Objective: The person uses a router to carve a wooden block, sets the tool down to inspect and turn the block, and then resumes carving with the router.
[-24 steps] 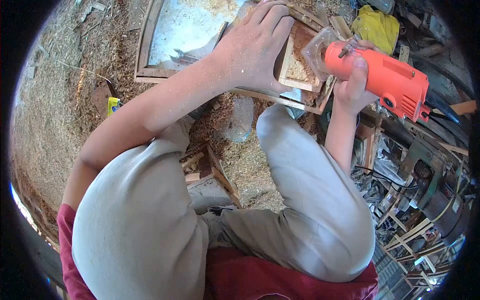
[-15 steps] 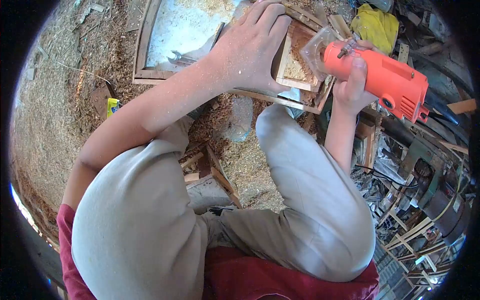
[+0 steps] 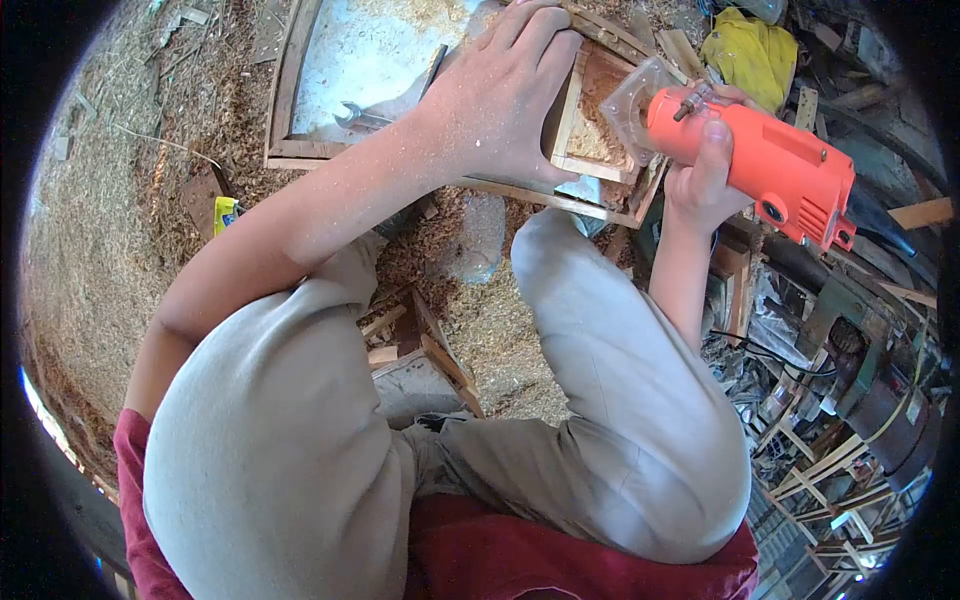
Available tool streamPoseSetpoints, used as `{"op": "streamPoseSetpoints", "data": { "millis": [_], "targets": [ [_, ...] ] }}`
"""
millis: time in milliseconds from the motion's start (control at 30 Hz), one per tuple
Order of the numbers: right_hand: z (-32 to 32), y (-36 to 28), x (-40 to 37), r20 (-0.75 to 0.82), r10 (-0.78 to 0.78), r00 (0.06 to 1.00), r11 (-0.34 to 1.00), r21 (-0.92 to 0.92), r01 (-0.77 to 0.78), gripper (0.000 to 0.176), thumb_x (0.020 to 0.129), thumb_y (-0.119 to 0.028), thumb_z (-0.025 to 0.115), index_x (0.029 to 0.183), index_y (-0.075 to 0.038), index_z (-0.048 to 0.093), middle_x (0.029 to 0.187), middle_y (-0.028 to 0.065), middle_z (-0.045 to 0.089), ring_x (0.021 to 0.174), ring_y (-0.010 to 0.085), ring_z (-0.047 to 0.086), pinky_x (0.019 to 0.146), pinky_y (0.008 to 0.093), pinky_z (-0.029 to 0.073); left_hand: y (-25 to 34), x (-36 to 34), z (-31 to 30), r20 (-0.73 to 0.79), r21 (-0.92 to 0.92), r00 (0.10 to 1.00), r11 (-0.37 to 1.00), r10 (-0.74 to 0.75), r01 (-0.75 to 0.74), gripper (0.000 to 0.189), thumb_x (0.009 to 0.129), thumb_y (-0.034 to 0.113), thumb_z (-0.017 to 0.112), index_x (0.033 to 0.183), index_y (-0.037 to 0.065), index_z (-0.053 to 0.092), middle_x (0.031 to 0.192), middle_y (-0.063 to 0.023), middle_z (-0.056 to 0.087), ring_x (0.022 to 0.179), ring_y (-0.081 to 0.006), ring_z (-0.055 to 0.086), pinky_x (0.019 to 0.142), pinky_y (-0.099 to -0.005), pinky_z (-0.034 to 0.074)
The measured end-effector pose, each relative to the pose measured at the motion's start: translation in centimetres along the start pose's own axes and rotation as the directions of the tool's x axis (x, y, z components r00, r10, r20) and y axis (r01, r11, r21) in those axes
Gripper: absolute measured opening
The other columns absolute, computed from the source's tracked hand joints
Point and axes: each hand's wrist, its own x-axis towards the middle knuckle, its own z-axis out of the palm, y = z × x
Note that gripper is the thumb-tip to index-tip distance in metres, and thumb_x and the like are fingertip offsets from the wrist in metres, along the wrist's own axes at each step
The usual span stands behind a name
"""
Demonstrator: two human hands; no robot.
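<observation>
Left hand (image 3: 500,95): fingers open and spread flat, pressing on the wooden frame (image 3: 600,165), gripping nothing. Right hand (image 3: 705,175): fingers closed around the orange trim router (image 3: 775,165), thumb laid across its body. The router's clear base sits just right of the left fingertips, against the frame beside a sawdust-filled recess. Wrench (image 3: 352,115) lies near, left of the left fingers. Yellow cloth (image 3: 750,55) is beyond the right fingers. Floor (image 3: 100,200) is covered in shavings.

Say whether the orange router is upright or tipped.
Tipped: the orange router lies slanted in the right hand, base toward the wooden frame.
</observation>
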Motion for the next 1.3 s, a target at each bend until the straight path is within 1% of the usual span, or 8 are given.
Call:
{"op": "streamPoseSetpoints", "data": {
  "millis": [67, 167, 467, 767, 867, 967, 1167, 1300],
  "targets": [
    [0.1, 0.1, 0.2, -0.002, 0.019, 1.0, 0.999, 0.027, -0.019, 0.045, 0.085, -0.012, 0.072, 0.121, 0.002, 0.05, 0.11, 0.0197, 0.063, 0.095, 0.0294, 0.067, 0.087, 0.0459, 0.059, -0.2, 0.0, 0.2, 0.005, 0.023, 1.0, 1.0, 0.009, -0.009, 0.108, 0.062, 0.061, 0.081, 0.13, -0.017, 0.049, 0.138, -0.031, 0.047, 0.14, -0.0448, 0.038, 0.121, -0.0517, 0.03],
    [0.4, 0.5, 0.5, -0.005, -0.021, 1.0, 0.999, 0.033, 0.021, 0.047, 0.085, -0.013, 0.072, 0.123, 0.001, 0.048, 0.11, 0.0201, 0.063, 0.094, 0.0299, 0.067, 0.086, 0.0468, 0.06, -0.3, 0.0, 0.3, -0.014, 0.021, 0.999, 0.999, 0.03, -0.03, 0.108, 0.064, 0.062, 0.078, 0.131, -0.017, 0.05, 0.139, -0.0302, 0.048, 0.141, -0.0438, 0.038, 0.122, -0.0513, 0.028],
    [0.6, 0.4, 0.5, 0.009, 0.009, 1.0, 1.0, 0.028, -0.009, 0.05, 0.084, -0.015, 0.074, 0.124, -0.001, 0.048, 0.112, 0.0191, 0.062, 0.095, 0.029, 0.067, 0.086, 0.0464, 0.059, -0.4, 0.0, 0.1, -0.004, 0.013, 1.0, 1.0, 0.015, -0.015, 0.104, 0.064, 0.058, 0.077, 0.132, -0.017, 0.05, 0.14, -0.0291, 0.048, 0.142, -0.0432, 0.038, 0.123, -0.0505, 0.027],
    [0.9, 0.5, 0.7, -0.025, 0.012, 1.0, 0.999, 0.048, -0.011, 0.045, 0.084, -0.014, 0.073, 0.121, 0.0, 0.05, 0.109, 0.018, 0.064, 0.092, 0.0262, 0.066, 0.085, 0.0416, 0.059, -0.5, 0.0, 0.1, -0.022, -0.013, 1.0, 1.0, 0.021, -0.021, 0.107, 0.062, 0.059, 0.08, 0.131, -0.017, 0.049, 0.139, -0.0306, 0.048, 0.14, -0.0444, 0.039, 0.122, -0.0512, 0.028],
    [0.9, 0.4, 0.8, -0.028, -0.003, 1.0, 1.0, 0.003, 0.003, 0.044, 0.084, -0.014, 0.073, 0.119, 0.001, 0.05, 0.108, 0.0181, 0.064, 0.092, 0.026, 0.066, 0.085, 0.0415, 0.059, -0.2, -0.1, 0.1, -0.022, 0.001, 1.0, 1.0, 0.006, -0.006, 0.108, 0.062, 0.06, 0.081, 0.13, -0.017, 0.049, 0.138, -0.0312, 0.048, 0.14, -0.0447, 0.039, 0.121, -0.0517, 0.03],
    [0.2, 1.1, 0.7, -0.001, -0.02, 1.0, 0.994, 0.105, 0.02, 0.048, 0.085, -0.006, 0.078, 0.125, 0.001, 0.053, 0.114, 0.0145, 0.066, 0.098, 0.0224, 0.067, 0.09, 0.0372, 0.056, -0.1, 0.0, 0.1, -0.016, -0.007, 1.0, 1.0, 0.003, -0.003, 0.109, 0.062, 0.062, 0.081, 0.13, -0.016, 0.049, 0.138, -0.0314, 0.048, 0.14, -0.0448, 0.04, 0.12, -0.0522, 0.031],
    [-0.2, 1.1, 0.6, 0.013, 0.004, 1.0, 0.995, 0.103, -0.005, 0.047, 0.086, -0.006, 0.077, 0.125, 0.002, 0.052, 0.114, 0.0149, 0.066, 0.098, 0.0219, 0.067, 0.09, 0.0366, 0.056, -0.1, -0.1, 0.3, -0.025, 0.001, 1.0, 1.0, 0.004, -0.004, 0.111, 0.061, 0.063, 0.083, 0.131, -0.016, 0.048, 0.138, -0.0308, 0.047, 0.14, -0.0444, 0.039, 0.119, -0.0525, 0.031],
    [0.8, 0.0, 0.7, -0.012, -0.014, 1.0, 1.0, -0.028, 0.014, 0.042, 0.084, -0.014, 0.073, 0.118, 0.002, 0.052, 0.11, 0.019, 0.065, 0.093, 0.0259, 0.067, 0.085, 0.0406, 0.059, 0.0, 0.0, 0.0, 0.011, 0.014, 1.0, 1.0, -0.005, 0.005, 0.112, 0.061, 0.063, 0.083, 0.132, -0.016, 0.047, 0.139, -0.0303, 0.046, 0.14, -0.044, 0.039, 0.119, -0.0522, 0.031]
  ]
}}
